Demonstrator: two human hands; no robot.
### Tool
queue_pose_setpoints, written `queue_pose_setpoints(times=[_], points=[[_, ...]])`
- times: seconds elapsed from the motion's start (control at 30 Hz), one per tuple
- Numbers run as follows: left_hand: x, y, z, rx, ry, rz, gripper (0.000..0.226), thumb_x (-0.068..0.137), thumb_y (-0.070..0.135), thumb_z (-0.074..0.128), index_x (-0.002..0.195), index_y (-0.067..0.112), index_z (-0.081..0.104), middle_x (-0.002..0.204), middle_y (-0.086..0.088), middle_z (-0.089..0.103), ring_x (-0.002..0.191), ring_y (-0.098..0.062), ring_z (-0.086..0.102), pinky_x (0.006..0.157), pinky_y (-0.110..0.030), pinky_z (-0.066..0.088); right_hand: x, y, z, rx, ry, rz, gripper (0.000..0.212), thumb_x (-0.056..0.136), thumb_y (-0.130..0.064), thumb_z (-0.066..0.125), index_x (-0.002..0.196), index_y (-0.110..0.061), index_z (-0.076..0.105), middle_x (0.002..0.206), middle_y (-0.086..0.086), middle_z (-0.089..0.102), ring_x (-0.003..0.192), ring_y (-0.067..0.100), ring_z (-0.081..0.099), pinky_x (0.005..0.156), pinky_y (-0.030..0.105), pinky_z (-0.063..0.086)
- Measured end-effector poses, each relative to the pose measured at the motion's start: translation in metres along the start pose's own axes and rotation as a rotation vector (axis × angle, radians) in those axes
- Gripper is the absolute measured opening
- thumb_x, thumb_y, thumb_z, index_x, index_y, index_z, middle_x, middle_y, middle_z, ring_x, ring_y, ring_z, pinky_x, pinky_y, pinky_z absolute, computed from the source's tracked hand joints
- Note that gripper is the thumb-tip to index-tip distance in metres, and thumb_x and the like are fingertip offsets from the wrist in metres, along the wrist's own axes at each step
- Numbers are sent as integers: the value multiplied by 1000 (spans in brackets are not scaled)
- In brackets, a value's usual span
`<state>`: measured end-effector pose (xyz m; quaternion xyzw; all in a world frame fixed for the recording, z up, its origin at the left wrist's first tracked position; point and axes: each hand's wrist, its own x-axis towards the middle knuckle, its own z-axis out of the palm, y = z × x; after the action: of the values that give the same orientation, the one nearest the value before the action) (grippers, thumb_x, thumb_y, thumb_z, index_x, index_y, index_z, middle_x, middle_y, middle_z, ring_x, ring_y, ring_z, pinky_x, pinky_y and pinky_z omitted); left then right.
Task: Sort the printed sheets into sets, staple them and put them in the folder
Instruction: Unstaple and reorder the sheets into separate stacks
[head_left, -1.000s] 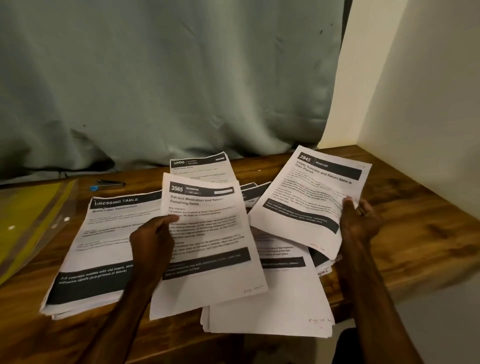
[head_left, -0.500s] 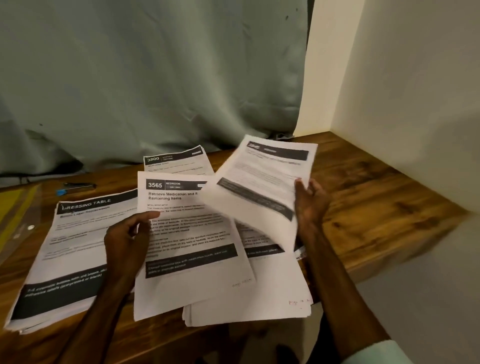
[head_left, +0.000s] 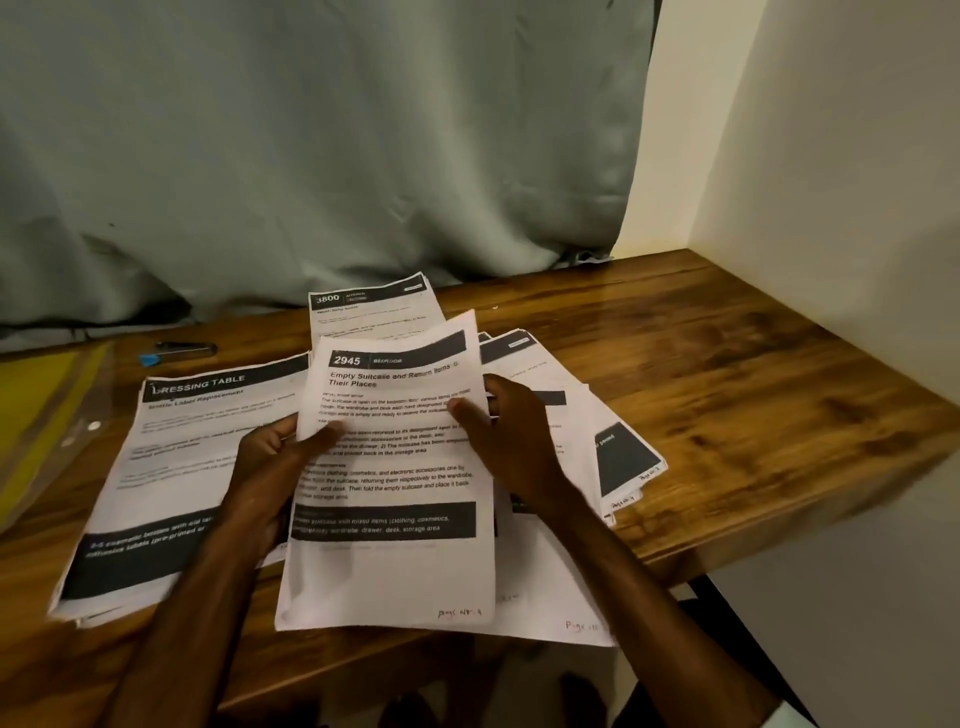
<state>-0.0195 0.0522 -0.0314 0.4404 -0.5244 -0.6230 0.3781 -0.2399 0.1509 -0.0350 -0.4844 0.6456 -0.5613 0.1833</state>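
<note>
Both hands grasp one printed sheet, headed 2945: the left hand pinches its left edge with the thumb laid over the print, and the right hand holds its right edge, thumb on the face and fingers behind. The sheet sits between the hands, printed side up, over the other papers. Its long axis runs straight away from the person, with the dark heading at the far end and the handwritten page number at the near end, so it reads upright. Sorting looks to be under way rather than finished. A pile topped "Dressing Table" lies just left of the left hand, a sheet numbered 3800 lies beyond both hands, and a loose fan of pages spreads right of the right hand and under it. No staple shows on any set. A small dark tool with a blue tip, possibly the stapler, lies untouched beyond the left hand. The yellow folder rests far to the left of the left hand; whether it holds anything cannot be told. Stapling and filing appear to remain.
</note>
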Motion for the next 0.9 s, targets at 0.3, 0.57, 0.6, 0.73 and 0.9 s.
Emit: queue_pose_setpoints(times=[0.3,0.57,0.6,0.73,0.9], points=[[2,1,-2,3,1,103,32,86,10,76,107,33,67,97,1,79,82,-25,78,60,-38,64,-19,59,-82,-566,297,255,60,72,-54,85,113,-13,67,109,6,70,98,26,66,79,41,59],[6,-7,-1,79,-4,156,32,85,14,79,109,31,68,95,4,79,81,-20,77,56,-29,62,-10,59,-86,-636,162,367,55,70,-51,87,93,-7,65,96,10,69,85,24,66,70,29,47],[7,-8,-1,95,-4,160,31,84,15,79,109,31,67,93,5,78,80,-18,77,54,-26,60,-8,56,-86,-628,150,372,51,72,-46,88,97,-6,68,100,11,72,86,24,68,67,26,45],[12,-11,-2,173,17,167,35,84,21,80,115,29,66,102,5,75,75,-15,76,57,-26,61,-4,52,-86,-595,141,327,37,76,-34,88,100,-9,77,108,7,76,88,21,72,56,14,36],[15,-16,-3,171,25,169,34,85,20,80,115,27,67,108,-2,76,88,-25,76,74,-43,63,-3,53,-86,-441,335,276,21,73,-24,91,83,-12,77,90,2,78,72,13,71,70,27,57]])
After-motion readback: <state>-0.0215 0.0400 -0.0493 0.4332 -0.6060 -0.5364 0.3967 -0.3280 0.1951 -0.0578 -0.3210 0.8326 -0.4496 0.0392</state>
